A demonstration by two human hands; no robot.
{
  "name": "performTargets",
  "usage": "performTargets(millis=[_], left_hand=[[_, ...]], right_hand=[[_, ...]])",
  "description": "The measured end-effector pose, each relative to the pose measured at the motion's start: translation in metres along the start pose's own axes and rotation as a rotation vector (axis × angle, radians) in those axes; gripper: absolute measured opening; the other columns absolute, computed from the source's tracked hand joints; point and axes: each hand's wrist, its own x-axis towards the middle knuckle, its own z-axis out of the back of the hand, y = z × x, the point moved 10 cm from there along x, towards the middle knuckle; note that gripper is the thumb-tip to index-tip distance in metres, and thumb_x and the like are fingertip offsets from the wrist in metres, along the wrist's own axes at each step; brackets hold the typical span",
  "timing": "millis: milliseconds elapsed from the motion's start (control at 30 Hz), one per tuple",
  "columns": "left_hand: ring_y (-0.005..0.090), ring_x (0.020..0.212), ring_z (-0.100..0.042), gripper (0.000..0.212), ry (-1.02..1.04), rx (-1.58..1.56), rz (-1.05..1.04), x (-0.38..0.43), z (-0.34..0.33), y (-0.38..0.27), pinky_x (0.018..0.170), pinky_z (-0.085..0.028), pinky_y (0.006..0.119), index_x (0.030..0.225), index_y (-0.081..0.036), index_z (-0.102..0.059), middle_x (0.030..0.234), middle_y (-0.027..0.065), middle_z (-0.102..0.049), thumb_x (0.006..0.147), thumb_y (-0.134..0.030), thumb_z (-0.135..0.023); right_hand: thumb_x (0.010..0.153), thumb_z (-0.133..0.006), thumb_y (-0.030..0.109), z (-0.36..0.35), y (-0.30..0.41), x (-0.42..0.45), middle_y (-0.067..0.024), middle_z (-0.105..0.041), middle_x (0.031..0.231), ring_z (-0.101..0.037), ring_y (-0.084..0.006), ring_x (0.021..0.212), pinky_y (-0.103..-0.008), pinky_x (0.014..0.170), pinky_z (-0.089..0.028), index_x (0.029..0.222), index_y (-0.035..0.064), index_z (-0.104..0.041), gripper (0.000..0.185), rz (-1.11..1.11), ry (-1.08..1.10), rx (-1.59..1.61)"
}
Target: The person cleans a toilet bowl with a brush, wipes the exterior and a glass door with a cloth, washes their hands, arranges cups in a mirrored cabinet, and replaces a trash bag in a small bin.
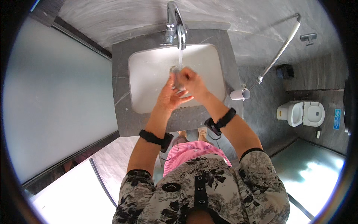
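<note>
Over the white sink basin [151, 84], my left hand [169, 96] is palm up, its thumb and spread fingers about a greyish, see-through object [178, 81]. The object is blurred and partly covered, so its kind is unclear; it may be a small cup. My right hand [194, 84] is curled against its right side and blurred by motion. Whether those fingers grip anything is hidden. A stream of water [181, 57] falls from the chrome faucet [181, 36] onto the spot between my hands. Each wrist wears a black strap.
A dark stone countertop [123, 120] surrounds the basin. On its right, a white cup-shaped holder [237, 94] stands near a white-and-metal grab bar [279, 53]. A toilet [296, 114] is farther right. A frosted panel [61, 92] stands at the left.
</note>
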Motion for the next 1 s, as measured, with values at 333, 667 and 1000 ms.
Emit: performTargets(millis=[333, 667, 1000], left_hand=[[0.0131, 0.06, -0.053, 0.019, 0.441, 0.494, 0.049, 0.002, -0.023, -0.018, 0.04, -0.04, 0.023, 0.093, -0.003, -0.056, 0.076, 0.0066, -0.055, 0.078, -0.002, -0.067], [0.0287, 0.066, -0.063, 0.019, -0.027, 2.246, -1.193, 0.01, -0.11, -0.078, 0.054, -0.051, 0.038, 0.097, -0.001, -0.057, 0.075, 0.0155, -0.063, 0.08, -0.01, -0.056], [0.0107, 0.047, -0.046, 0.026, 0.395, 1.08, -0.087, 0.028, -0.076, -0.051, 0.037, -0.031, 0.025, 0.082, -0.005, -0.053, 0.063, 0.0041, -0.052, 0.064, 0.0, -0.07]], right_hand=[[0.076, -0.064, 0.009, -0.018, 0.1, -0.054, -0.0077, -0.043, 0.134, -0.054, -0.0266, 0.109, -0.0344, 0.085, -0.049, 0.13, 0.0179, -0.049, 0.057, 1.009, 0.086, -1.143], [0.069, -0.067, 0.02, -0.007, 0.031, 0.047, -0.016, -0.067, 0.093, -0.067, -0.0344, 0.079, -0.0462, 0.066, -0.053, 0.117, 0.0038, -0.054, 0.052, 0.11, 0.34, -1.239], [0.072, -0.068, 0.016, -0.001, 0.1, -0.008, -0.0065, -0.063, 0.097, -0.061, -0.0337, 0.095, -0.0401, 0.078, -0.052, 0.105, 0.0096, -0.058, 0.035, 0.886, -0.024, -1.156]])
